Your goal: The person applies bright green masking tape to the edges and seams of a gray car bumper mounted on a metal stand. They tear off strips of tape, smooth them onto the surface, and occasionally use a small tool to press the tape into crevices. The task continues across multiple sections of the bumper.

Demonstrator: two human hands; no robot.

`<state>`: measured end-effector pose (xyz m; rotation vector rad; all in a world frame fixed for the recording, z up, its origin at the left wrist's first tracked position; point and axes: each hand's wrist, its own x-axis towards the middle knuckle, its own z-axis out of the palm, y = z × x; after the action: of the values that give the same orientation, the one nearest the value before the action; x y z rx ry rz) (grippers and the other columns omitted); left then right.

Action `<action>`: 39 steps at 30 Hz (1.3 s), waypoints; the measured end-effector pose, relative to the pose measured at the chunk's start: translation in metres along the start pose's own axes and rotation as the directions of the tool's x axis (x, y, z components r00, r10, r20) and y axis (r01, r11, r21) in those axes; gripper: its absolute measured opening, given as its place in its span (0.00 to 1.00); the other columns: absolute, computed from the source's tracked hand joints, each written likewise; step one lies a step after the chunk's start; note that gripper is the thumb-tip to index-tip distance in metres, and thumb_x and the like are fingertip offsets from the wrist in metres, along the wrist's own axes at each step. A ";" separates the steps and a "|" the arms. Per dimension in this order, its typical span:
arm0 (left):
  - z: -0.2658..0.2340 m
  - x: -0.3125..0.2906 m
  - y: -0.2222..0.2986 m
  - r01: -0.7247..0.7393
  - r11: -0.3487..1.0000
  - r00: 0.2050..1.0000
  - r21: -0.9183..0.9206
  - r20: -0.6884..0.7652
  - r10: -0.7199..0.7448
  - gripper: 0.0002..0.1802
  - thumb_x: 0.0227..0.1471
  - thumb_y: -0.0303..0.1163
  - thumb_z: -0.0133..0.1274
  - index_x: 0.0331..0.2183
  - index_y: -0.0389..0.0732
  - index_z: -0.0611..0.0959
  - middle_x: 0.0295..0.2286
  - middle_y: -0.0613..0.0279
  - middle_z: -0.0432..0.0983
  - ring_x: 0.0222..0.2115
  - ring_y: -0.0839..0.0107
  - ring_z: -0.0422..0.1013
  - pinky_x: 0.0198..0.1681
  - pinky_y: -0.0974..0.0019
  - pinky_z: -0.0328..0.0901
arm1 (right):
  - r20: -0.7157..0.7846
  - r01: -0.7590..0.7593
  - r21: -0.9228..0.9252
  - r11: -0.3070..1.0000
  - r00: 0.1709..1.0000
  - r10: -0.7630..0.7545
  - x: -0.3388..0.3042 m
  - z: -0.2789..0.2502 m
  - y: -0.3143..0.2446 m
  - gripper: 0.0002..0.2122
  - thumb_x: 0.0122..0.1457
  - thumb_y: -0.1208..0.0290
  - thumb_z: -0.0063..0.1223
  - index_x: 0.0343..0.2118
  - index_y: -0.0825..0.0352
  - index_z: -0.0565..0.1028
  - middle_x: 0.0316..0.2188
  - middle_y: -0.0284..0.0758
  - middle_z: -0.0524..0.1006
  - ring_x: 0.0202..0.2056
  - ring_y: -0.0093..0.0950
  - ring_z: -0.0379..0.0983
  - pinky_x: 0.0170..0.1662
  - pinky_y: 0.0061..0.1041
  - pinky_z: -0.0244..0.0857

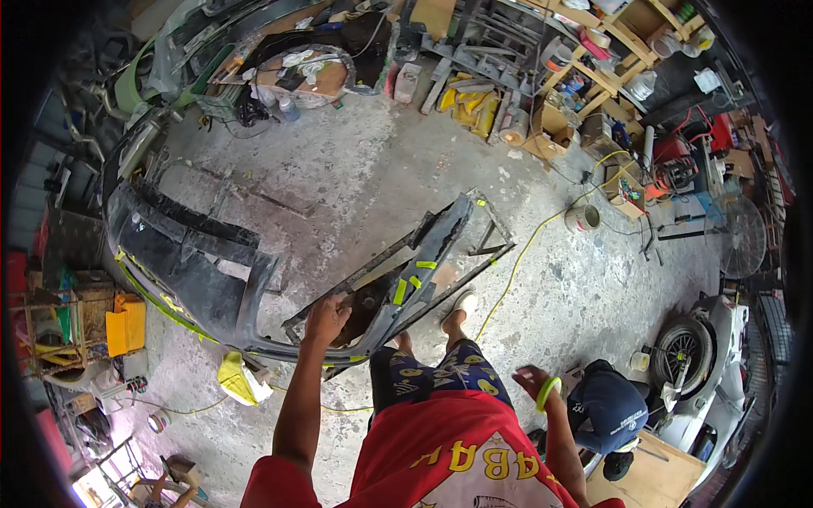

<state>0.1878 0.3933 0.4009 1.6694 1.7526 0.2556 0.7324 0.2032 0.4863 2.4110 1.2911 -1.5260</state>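
Observation:
A large dark car bumper [203, 292] rests on a metal frame [500, 247] in front of me, curving from the far left to the middle. Short yellow-green tape strips [400, 293] stick to its right-hand end. My left hand [328, 320] is over the inner side of this bumper. Its fingers are curled together, and whatever they pinch is too small to make out. Off to the right of my body, my right hand [530, 380] hangs with loosely stretched fingers and nothing in them. A yellow-green ring, like a tape roll [549, 394], sits around my right wrist.
A person in a dark blue shirt [605, 408] crouches at my right, beside a motorcycle wheel [683, 351]. A yellow cable [518, 254] crosses the concrete floor, near a bucket [582, 218]. A yellow-and-white bag [241, 378] lies behind the bumper's near edge. A fan [737, 235] stands far right.

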 end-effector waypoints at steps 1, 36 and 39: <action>-0.009 -0.003 0.016 -0.031 0.987 0.999 -0.160 0.007 0.033 0.19 0.55 0.39 0.62 0.46 0.39 0.82 0.36 0.52 0.82 0.41 0.53 0.79 0.43 0.51 0.72 | -0.019 0.093 -0.062 0.994 0.995 -0.094 0.007 0.000 -0.026 0.20 0.60 0.52 0.63 0.46 0.64 0.80 0.41 0.40 0.84 0.43 0.35 0.82 0.45 0.33 0.75; 0.038 -0.064 0.230 -0.060 0.709 0.668 -0.703 0.500 0.552 0.46 0.45 0.45 0.74 0.60 0.36 0.72 0.54 0.49 0.75 0.50 0.64 0.75 0.55 0.61 0.67 | 0.462 0.549 0.235 0.802 0.663 -0.589 -0.051 -0.051 -0.196 0.17 0.63 0.71 0.49 0.54 0.69 0.75 0.47 0.47 0.79 0.50 0.41 0.76 0.54 0.35 0.67; 0.032 -0.060 0.227 0.114 0.546 0.659 -0.830 0.474 0.584 0.37 0.54 0.43 0.67 0.59 0.35 0.73 0.50 0.57 0.77 0.45 0.72 0.75 0.52 0.66 0.68 | 0.346 0.659 0.209 0.723 0.642 -0.685 -0.060 -0.050 -0.193 0.18 0.63 0.67 0.57 0.55 0.66 0.76 0.48 0.47 0.79 0.49 0.43 0.76 0.54 0.36 0.67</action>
<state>0.3843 0.3617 0.5290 1.0471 0.5557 0.4002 0.6355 0.3138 0.6338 1.5126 2.1828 -2.0838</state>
